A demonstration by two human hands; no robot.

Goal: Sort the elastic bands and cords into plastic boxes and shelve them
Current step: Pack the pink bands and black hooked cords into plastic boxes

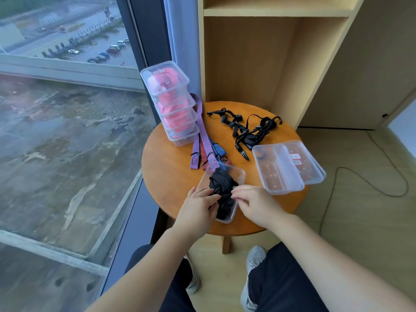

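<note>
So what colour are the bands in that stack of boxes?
Pink bands, seen through the clear boxes in the head view.

No writing is legible anywhere. Two small red-and-white stickers (pixel 295 159) sit on the clear plastic lid (pixel 313 170) at the tabletop's (pixel 171 176) 3 o'clock edge, their print too small to read. At 11 o'clock, what looks like a pinkish label (pixel 160 72) shows through the top box (pixel 177 86), blurred.

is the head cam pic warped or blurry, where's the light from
Head view: wide-angle distortion slants the dark window frame and the pale wooden shelf unit; soft daylight comes from the window, leaving no hard shadows on the round wooden table; detail is slightly soft throughout.
</note>
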